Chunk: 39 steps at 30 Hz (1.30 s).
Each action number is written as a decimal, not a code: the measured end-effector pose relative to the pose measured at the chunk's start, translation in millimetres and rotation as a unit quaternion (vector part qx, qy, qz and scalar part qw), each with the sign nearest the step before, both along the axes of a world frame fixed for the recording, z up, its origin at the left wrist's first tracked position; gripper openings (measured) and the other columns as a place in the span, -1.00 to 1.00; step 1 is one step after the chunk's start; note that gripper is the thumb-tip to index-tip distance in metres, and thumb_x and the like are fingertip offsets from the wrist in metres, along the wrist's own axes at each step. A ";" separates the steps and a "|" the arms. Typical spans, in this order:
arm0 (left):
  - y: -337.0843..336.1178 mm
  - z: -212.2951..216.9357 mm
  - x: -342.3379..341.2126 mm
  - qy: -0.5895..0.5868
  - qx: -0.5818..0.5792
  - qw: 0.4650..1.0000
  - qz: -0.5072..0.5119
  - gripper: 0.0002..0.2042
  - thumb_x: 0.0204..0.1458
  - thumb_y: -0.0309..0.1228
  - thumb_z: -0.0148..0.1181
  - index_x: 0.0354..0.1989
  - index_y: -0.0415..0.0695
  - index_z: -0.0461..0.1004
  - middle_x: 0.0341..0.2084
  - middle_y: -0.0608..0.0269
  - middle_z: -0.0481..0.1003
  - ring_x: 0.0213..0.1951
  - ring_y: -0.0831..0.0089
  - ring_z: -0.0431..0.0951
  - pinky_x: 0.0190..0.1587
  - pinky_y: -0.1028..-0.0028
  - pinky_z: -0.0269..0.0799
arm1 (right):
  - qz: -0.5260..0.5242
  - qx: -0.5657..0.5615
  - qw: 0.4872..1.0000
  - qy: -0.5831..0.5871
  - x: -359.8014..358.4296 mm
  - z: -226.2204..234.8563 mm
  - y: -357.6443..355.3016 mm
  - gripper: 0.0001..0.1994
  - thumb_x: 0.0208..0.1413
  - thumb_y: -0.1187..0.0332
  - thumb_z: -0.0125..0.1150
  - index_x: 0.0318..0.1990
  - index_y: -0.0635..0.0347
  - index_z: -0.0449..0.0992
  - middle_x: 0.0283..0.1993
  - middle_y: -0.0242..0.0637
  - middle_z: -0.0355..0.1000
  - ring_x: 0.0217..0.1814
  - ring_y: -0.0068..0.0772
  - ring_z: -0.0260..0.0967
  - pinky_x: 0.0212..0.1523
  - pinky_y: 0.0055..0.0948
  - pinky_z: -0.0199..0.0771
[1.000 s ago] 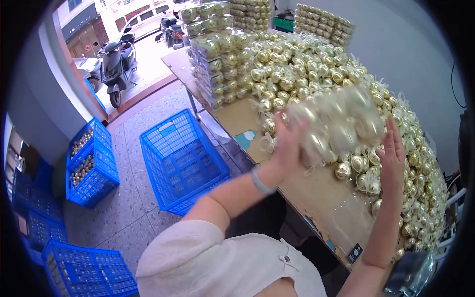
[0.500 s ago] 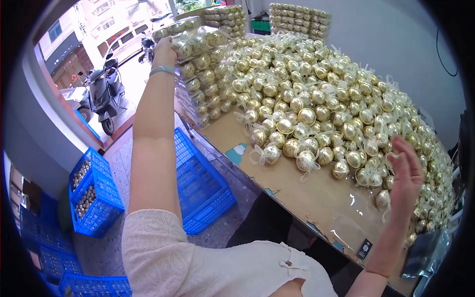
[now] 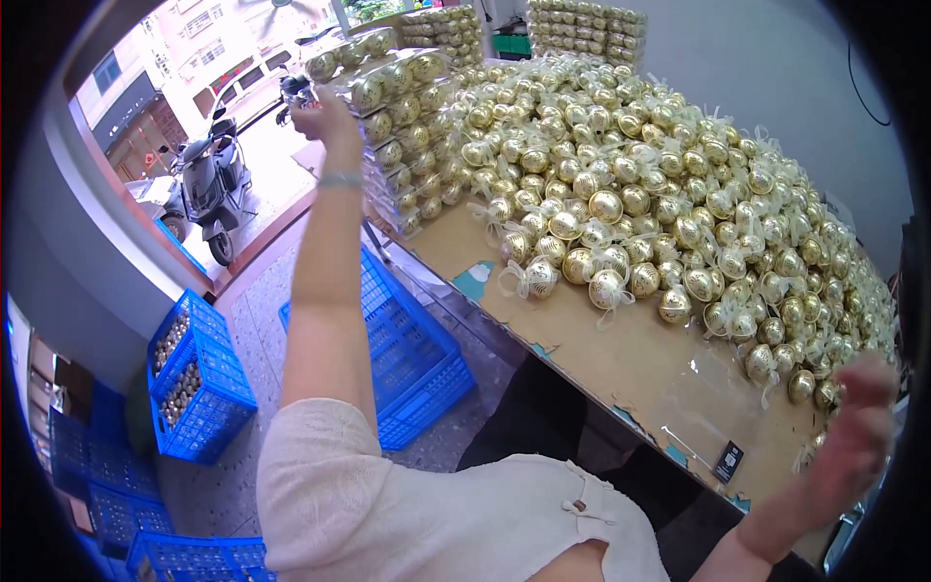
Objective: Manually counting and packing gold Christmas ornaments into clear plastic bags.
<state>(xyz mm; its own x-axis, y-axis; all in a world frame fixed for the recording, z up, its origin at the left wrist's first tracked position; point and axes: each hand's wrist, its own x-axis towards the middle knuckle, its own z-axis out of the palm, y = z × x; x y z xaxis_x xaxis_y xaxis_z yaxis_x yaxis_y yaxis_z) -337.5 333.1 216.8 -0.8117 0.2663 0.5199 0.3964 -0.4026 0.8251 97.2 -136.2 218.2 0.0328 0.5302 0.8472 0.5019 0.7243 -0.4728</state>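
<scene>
Gold balls [image 3: 606, 206] crowd the brown table [image 3: 592, 349] above a speckled floor [image 3: 268, 354]; I cannot tell the left hand's grip [image 3: 327, 118] or right hand's grip [image 3: 857, 432].

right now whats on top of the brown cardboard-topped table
On the brown cardboard-topped table: a heap of gold balls with translucent ribbons, a stack of clear plastic packs holding gold balls, and a black rectangular card. The heap hides its inner balls and the tabletop beneath.
</scene>
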 end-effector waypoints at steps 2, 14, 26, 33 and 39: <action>-90.1 -60.3 66.8 0.056 0.160 0.958 -0.230 -0.57 0.04 -0.32 0.04 0.01 -0.31 0.15 -0.10 0.05 0.21 -0.01 0.27 0.20 0.13 0.34 0.04 | 0.054 -0.193 0.979 0.041 -49.2 -46.8 7.7 -0.83 -0.11 0.32 0.21 -0.35 0.19 0.51 -0.25 -0.14 0.41 -0.23 -0.26 0.33 -0.16 -0.37 0.32; -301.4 -391.2 117.2 0.517 -0.131 0.637 -0.557 -0.82 -0.13 -0.40 0.22 -0.34 -0.14 0.44 -0.35 0.12 0.35 -0.30 0.20 0.37 -0.21 0.35 0.30 | -0.088 -0.330 0.932 -0.125 -125.7 -392.4 84.7 -0.76 -0.10 0.29 0.27 -0.33 0.27 0.50 -0.34 -0.17 0.42 -0.35 -0.14 0.41 -0.25 -0.32 0.42; -334.5 -341.2 95.3 0.263 -0.473 0.445 -0.713 -0.79 0.02 -0.27 0.07 -0.38 -0.19 0.39 -0.59 0.02 0.44 -0.51 0.06 0.45 -0.45 0.25 0.34 | 0.199 -0.635 0.746 -0.023 -139.8 -360.9 61.0 -0.85 -0.08 0.38 0.19 -0.37 0.25 0.52 -0.42 -0.11 0.47 -0.33 -0.13 0.43 -0.26 -0.35 0.40; -346.3 -342.2 121.7 0.665 -0.316 0.523 -0.428 -0.81 -0.04 -0.39 0.08 -0.25 -0.15 0.38 -0.37 0.07 0.45 -0.34 0.11 0.46 -0.37 0.23 0.38 | 0.010 -0.396 0.913 -0.100 -113.6 -288.8 28.8 -0.83 -0.08 0.31 0.20 -0.36 0.19 0.49 -0.34 -0.14 0.43 -0.29 -0.11 0.40 -0.26 -0.27 0.41; -345.1 -255.0 202.7 0.471 -0.067 0.410 -0.779 -0.78 -0.10 -0.37 0.18 -0.25 -0.14 0.46 -0.23 0.13 0.41 -0.19 0.11 0.41 -0.24 0.27 0.40 | -0.411 -0.200 0.849 -0.266 -12.6 -208.9 -21.9 -0.57 -0.21 0.25 0.32 -0.16 0.28 0.44 -0.07 -0.02 0.35 -0.03 -0.01 0.30 -0.04 -0.22 0.32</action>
